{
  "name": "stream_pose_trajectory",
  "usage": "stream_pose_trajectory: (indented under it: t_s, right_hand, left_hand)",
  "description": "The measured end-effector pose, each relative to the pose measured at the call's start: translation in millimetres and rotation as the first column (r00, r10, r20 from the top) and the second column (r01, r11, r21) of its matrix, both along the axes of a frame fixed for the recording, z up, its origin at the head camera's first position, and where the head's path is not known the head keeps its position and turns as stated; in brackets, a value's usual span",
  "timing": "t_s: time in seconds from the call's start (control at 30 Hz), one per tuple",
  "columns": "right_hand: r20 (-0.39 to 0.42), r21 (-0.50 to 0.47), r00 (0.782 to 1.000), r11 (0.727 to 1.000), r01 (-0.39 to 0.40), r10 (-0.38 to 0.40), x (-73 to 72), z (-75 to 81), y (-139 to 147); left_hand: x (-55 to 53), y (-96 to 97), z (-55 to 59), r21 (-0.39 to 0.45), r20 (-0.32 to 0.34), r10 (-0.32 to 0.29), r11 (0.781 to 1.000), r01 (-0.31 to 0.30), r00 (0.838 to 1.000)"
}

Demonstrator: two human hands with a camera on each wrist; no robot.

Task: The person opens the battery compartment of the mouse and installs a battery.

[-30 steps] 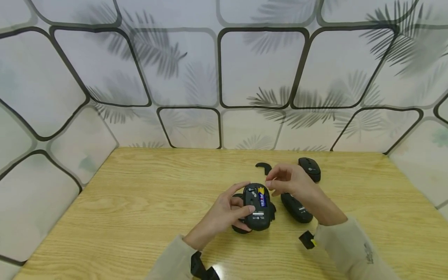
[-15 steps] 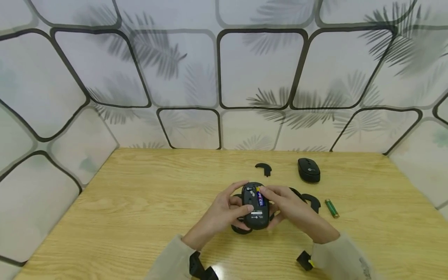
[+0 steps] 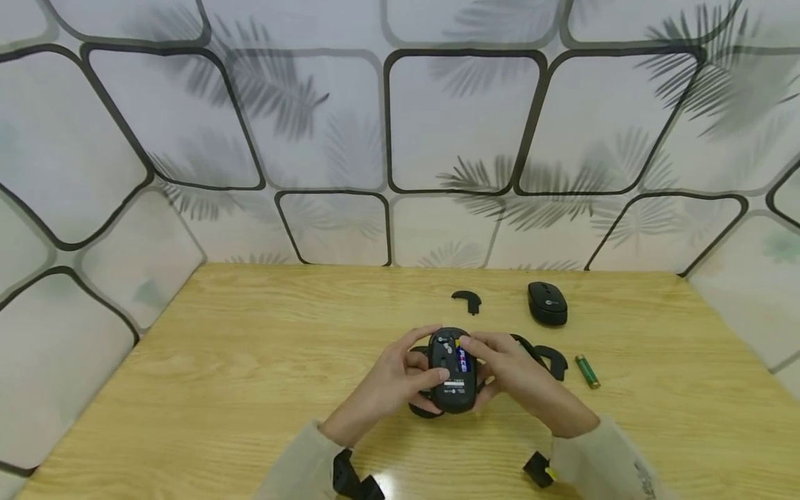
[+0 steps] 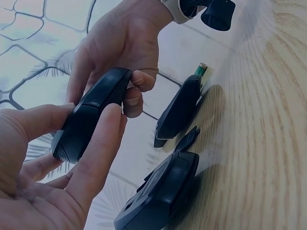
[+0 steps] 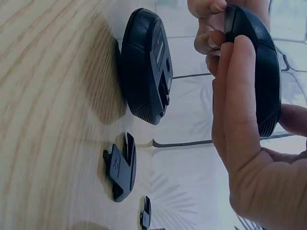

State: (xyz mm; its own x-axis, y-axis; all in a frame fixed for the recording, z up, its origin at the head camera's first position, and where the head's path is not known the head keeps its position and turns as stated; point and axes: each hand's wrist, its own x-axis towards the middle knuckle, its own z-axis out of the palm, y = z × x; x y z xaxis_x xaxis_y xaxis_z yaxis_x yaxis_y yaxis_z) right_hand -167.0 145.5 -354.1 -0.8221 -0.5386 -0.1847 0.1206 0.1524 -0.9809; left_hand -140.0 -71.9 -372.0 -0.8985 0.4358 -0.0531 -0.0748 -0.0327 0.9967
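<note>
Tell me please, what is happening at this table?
A person's hands, left hand and right hand, hold a black mouse, its underside facing the person. It is open, with a blue battery inside and the right thumb at one end. On the table lie a green battery, a curved black cover and another mouse.

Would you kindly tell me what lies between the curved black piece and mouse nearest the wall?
In the head view, bare tabletop separates that piece and mouse.

Beige sleeves [image 3: 296,465] — dark marking [image 3: 644,480] on right one — black blocky wrist devices [image 3: 355,479].
</note>
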Motion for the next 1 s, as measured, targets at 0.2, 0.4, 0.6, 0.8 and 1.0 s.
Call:
stream_pose_trajectory:
  t_s: [0.2,0.4,0.6,0.8,1.0]
  right_hand:
    - [0.001,-0.008,1.0,1.0,-0.003,0.003,0.2,-0.1,-0.3]
    - [-0.038,0.009,0.999,1.0,-0.028,0.028,-0.7,-2.0,-0.3]
    - [-0.063,0.01,0.998,1.0,-0.028,0.028,-0.3,-5.4,-1.4]
    - [-0.037,0.024,0.999,1.0,0.001,0.0,1.6,-2.0,-3.8]
    - [-0.04,0.038,0.999,0.999,-0.001,0.003,2.0,-1.7,-4.8]
  left_hand:
    - [-1.4,-0.7,0.0,-0.014,-0.018,-0.001,1.0,0.001,1.0]
    - [-0.7,0.4,-0.4,-0.023,-0.026,0.003,1.0,-0.003,1.0]
    - [1.7,3.1,0.7,-0.091,-0.105,0.011,0.996,-0.021,0.994]
    - [1.4,1.9,1.0,-0.074,-0.069,0.015,0.997,-0.02,0.997]
    - [-0.6,2.2,-1.5,-0.053,-0.042,0.005,0.999,-0.008,0.999]
